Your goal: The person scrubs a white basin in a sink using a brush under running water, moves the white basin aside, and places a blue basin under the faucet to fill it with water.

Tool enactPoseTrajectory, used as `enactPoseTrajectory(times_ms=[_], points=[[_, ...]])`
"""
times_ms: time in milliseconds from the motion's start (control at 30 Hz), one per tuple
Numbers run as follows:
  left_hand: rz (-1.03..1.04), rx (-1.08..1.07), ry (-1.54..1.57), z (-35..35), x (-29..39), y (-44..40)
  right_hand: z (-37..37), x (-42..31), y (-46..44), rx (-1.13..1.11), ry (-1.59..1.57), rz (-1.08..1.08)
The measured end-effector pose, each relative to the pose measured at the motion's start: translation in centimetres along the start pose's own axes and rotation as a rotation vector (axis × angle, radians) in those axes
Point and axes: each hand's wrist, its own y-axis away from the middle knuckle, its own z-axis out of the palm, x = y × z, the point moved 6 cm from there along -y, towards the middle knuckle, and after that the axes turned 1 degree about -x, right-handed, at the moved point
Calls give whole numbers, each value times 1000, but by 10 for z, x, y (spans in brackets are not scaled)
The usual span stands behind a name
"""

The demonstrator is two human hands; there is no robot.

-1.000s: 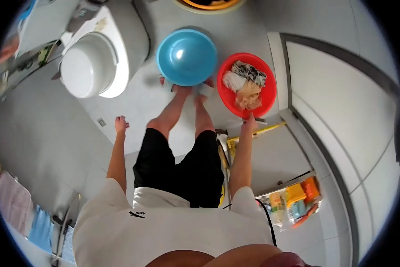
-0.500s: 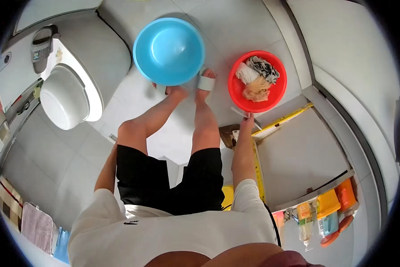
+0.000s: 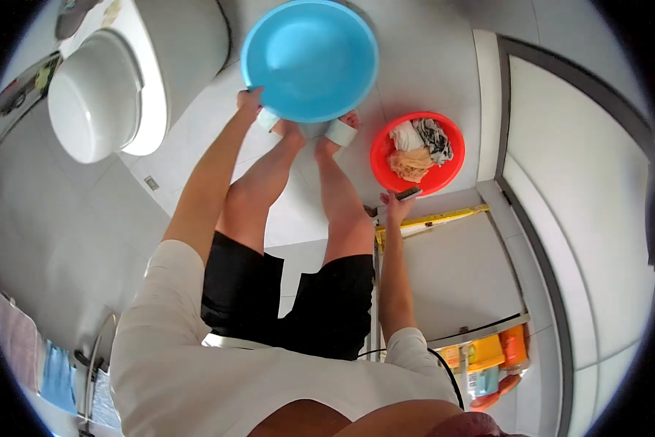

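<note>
My left hand (image 3: 250,100) is at the near-left rim of a large light-blue plastic basin (image 3: 309,62), its fingers closed over the edge. The basin is on the floor by my slippered feet and looks bare inside. My right hand (image 3: 396,207) is closed around a small flat dark-and-grey object (image 3: 409,194), perhaps a scrub brush; its kind is unclear. It is just in front of a red basin (image 3: 377,164). Inside that basin lie a white cloth (image 3: 405,136), a black-and-white patterned cloth (image 3: 436,140) and a tan cloth (image 3: 410,164).
A white appliance (image 3: 189,58) with a white tub (image 3: 91,95) stands at left. A grey panel edged with yellow tape (image 3: 436,218) is right of my legs. Orange containers (image 3: 513,346) and bottles sit lower right. Cloths (image 3: 58,375) hang lower left.
My left hand has come out from beside my leg to the blue basin's rim. My right hand now shows the small flat object. The view has shifted.
</note>
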Motion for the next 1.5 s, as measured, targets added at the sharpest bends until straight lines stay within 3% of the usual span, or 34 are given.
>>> enactPoseTrajectory(times_ms=[33,67,100,167,200,233,267,300,367,433,467,500,533,600,633,700,767,900,967,1033,1067,1133,1233,1367,1433,1500], points=[[-1,96,-154,-1,0,-13,13,-27,8,-29,28,-30],[22,128,67,8,20,26,21,-48,16,-56,53,-61],[46,76,39,12,42,60,26,-68,23,-71,59,-75],[322,58,-263,17,68,96,37,-114,38,-117,172,-109],[364,75,-245,9,100,154,35,-122,37,-140,159,-141],[463,336,-430,3,110,186,22,-123,27,-132,297,-270],[415,341,-415,1,114,205,20,-140,26,-118,428,-403],[408,315,-471,-4,123,237,32,-186,52,-135,393,-354],[420,125,-102,-3,111,269,43,-268,109,-201,240,-226],[394,-54,56,-7,110,297,26,-317,117,-57,419,-568],[425,-40,87,-30,134,340,18,-336,110,19,537,-754],[336,-178,228,-53,156,398,22,-397,154,23,595,-543],[247,-322,369,-70,180,456,19,-431,163,11,594,-585],[247,-378,421,-114,225,546,9,-493,176,173,558,-781],[216,-441,435,-132,235,582,8,-525,178,175,497,-1045],[245,-489,496,-161,248,631,11,-592,204,233,572,-979],[301,-580,536,-180,269,671,29,-669,253,127,487,-851],[459,-495,566,-216,314,705,83,-779,308,42,452,-1067],[477,-434,595,-231,344,705,117,-812,299,-110,431,-1296],[529,-366,587,-247,377,709,154,-844,341,-306,358,-987],[586,-336,596,-258,400,716,169,-858,347,-302,369,-989],[623,-305,730,-265,439,708,198,-868,336,-385,450,-773],[624,-364,691,-259,499,659,235,-890,311,-351,625,-954],[546,-326,838,-240,568,599,261,-904,275,-275,712,-955],[532,-328,876,-237,602,579,272,-922,268,-169,971,-1127],[499,-267,829,-226,622,556,277,-927,249,-139,980,-1065]])
